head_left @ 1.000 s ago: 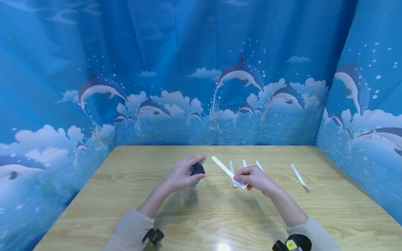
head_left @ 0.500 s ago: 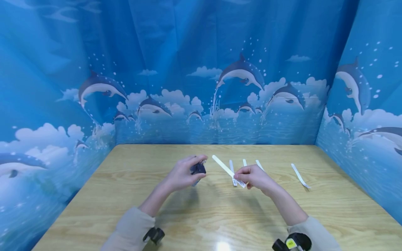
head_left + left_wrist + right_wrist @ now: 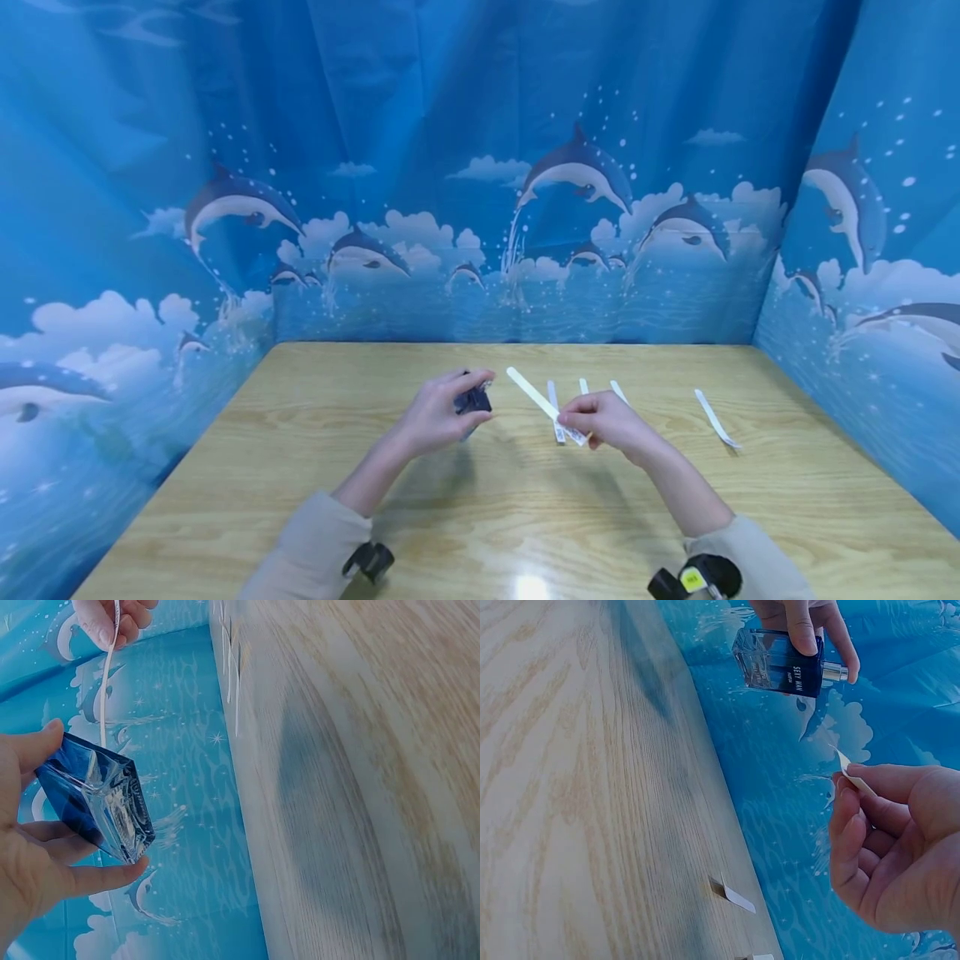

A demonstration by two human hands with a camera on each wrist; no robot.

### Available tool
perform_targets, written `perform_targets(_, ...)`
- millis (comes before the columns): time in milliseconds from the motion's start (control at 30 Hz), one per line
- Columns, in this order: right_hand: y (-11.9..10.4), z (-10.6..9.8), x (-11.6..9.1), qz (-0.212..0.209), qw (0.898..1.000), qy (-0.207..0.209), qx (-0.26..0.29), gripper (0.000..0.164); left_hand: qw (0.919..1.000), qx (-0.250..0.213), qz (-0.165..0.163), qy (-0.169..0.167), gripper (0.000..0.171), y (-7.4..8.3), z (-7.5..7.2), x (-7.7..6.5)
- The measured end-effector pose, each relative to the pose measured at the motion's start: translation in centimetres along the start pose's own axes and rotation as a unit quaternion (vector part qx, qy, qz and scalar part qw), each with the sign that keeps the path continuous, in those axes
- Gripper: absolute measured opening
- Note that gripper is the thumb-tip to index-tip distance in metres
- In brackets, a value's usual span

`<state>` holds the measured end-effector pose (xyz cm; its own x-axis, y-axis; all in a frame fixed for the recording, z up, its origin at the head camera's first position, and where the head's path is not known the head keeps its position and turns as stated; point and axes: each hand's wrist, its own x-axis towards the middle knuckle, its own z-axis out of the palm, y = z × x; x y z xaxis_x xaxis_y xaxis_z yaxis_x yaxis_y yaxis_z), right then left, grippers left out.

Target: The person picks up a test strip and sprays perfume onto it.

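My left hand point(image 3: 433, 421) holds a dark blue glass perfume bottle point(image 3: 780, 664) above the table. The right wrist view shows its lettering, "SEXY MAN", and one finger at the silver spray nozzle point(image 3: 835, 671). In the left wrist view, the thick base of the bottle faces the camera. My right hand point(image 3: 611, 423) pinches a white paper test strip point(image 3: 531, 388) between thumb and fingers, near its printed end. The strip's long free end slants up toward the bottle, with a gap between them. Seen from the left wrist, this strip appears edge-on and slightly bent.
Several more white strips lie on the wooden table point(image 3: 300, 500), including one point(image 3: 552, 400) behind the held strip and a curled one point(image 3: 716, 419) farther right. A blue dolphin-print curtain point(image 3: 420, 167) hangs along the back and both sides.
Both hands keep their grips and stay nearly still. The head view has shifted slightly, and the bottle looks a little more tilted than one second ago.
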<state>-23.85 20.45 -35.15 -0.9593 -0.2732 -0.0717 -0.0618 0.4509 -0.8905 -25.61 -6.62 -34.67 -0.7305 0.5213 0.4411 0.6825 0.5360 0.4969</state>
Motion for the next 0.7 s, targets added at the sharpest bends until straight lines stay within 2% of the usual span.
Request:
perform_targets(500, 0.39, -0.47, -0.15, 0.000, 1.000, 0.009, 0.012, 0.024, 1.0000, -0.004, -0.004, 0.004, 0.053, -0.10, -0.11, 0.07)
perform_targets(700, 0.62, -0.56, -0.25, 0.002, 0.999, 0.025, 0.025, 0.026, 0.9991, -0.031, -0.027, -0.010, 0.055, -0.28, -0.17, -0.02)
